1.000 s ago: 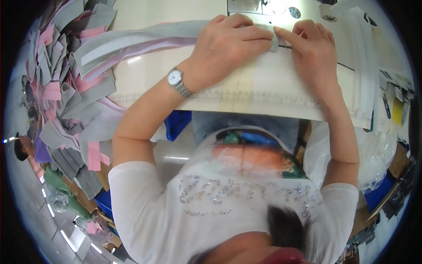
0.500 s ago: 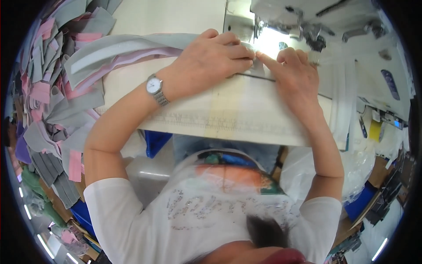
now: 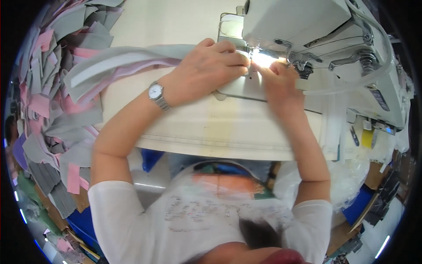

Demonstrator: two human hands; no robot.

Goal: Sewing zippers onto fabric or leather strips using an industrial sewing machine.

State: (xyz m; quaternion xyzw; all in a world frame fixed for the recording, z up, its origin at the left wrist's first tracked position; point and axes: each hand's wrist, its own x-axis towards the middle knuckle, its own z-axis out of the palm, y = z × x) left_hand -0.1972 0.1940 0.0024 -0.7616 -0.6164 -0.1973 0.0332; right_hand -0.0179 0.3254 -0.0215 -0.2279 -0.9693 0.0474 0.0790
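Note:
A long fabric strip (image 3: 127, 59), grey with a lilac-pink layer, lies across the table and runs under my left hand (image 3: 211, 70). That hand is closed over the strip, its bent fingertips beside the needle area of a white sewing machine (image 3: 303, 26). My right hand (image 3: 283, 86) is a little blurred, with bunched fingers and the index fingertip almost touching the left fingers under the bright machine lamp (image 3: 262, 59). What the right fingers hold, if anything, is hidden by glare and by the hand itself. A silver watch (image 3: 156, 91) is on my left wrist.
A large heap of grey and pink fabric pieces (image 3: 57, 105) covers the left side. Both forearms cross the cream table (image 3: 189, 136). Clear plastic sheeting (image 3: 347, 180) hangs at the right front. A yellow item (image 3: 367, 138) lies by the machine's right end.
The whole view has shifted, bringing more of the sewing machine into sight. My right hand has drawn slightly left, and its fingers are more bunched. The left hand stays on the strip.

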